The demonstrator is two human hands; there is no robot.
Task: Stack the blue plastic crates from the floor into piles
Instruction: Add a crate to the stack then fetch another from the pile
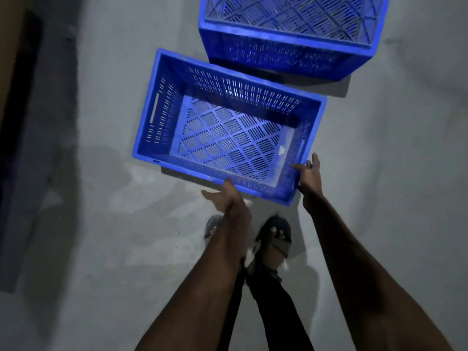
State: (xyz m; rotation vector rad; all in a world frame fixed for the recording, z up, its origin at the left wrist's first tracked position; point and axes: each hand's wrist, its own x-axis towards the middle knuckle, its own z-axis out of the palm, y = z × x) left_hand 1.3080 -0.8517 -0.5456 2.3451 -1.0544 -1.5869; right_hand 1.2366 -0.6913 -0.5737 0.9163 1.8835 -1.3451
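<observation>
Concrete floor point(101, 224): grey and mottled, spreading under and around both hands.

Near crate point(228, 84): blue plastic, open side up, with slotted walls and a diamond-lattice base. It lies directly ahead of both hands, and its near long wall and right near corner meet them. A dark shadow band runs below that near wall. Whether the crate rests flat on the floor or is raised cannot be told.

Far crate point(286, 51): blue, same pattern, standing well beyond the right hand, just behind the near crate's far right corner and cut off by the top edge of the view.

Left hand point(228, 198): reaches the near long wall of the near crate, with the thumb spread out to the left. The fingers are blurred against the wall, so the grip cannot be told.

Right hand point(309, 174): pinches the near crate's right near corner, the thumb point(300, 167) lying over the rim and the fingers point(314, 159) straight along the outer wall.

Sandals point(276, 236): dark, on both feet, on the floor below and between the two hands.
</observation>
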